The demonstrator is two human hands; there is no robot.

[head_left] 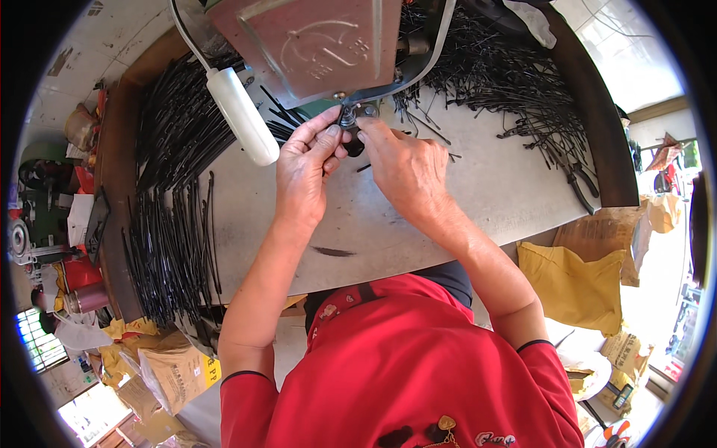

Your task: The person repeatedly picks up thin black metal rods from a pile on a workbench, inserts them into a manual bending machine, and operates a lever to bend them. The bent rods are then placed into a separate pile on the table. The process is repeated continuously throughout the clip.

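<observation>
Both of my hands meet under the front of a machine with a worn reddish-brown cover (306, 48). My left hand (308, 153) is closed, its thumb and forefinger pinched on a small dark piece at the metal working parts (348, 113). Beside it my right hand (409, 160) has its fingers bent and drawn together at the same parts. What it grips, if anything, is hidden. Long thin black strips (175, 127) lie in a thick bundle to the left, with more strips (175, 246) nearer me. A tangled heap of black pieces (493, 67) covers the far right.
A white tube-shaped lamp (243, 116) hangs on a cord just left of my left hand. Dark-handled pliers (579, 183) lie at the right end of the metal tabletop (403, 239). Raised brown boards (119, 172) border it. Yellow sacks (579, 284) stand off to the right.
</observation>
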